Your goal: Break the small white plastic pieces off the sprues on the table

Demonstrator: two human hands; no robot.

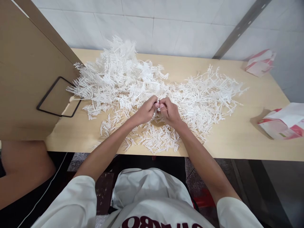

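Small white plastic piece (158, 105) sitting pinched between both hands, over the middle of the worktop (237, 139). Left hand (146, 111) and right hand (169, 111) meeting fingertip to fingertip, fingers closing on the piece; likely snapping or separating it. Next move seems to call for a fine, steady pull. Big heap of white branched plastic strips (133, 79) spreading around. Pink-and-white bags (282, 122) lying right. Wooden partition (26, 79) standing left, tiled wall (154, 28) behind.

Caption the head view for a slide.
Both hands, left and right, pinch a white plastic piece over a heap.
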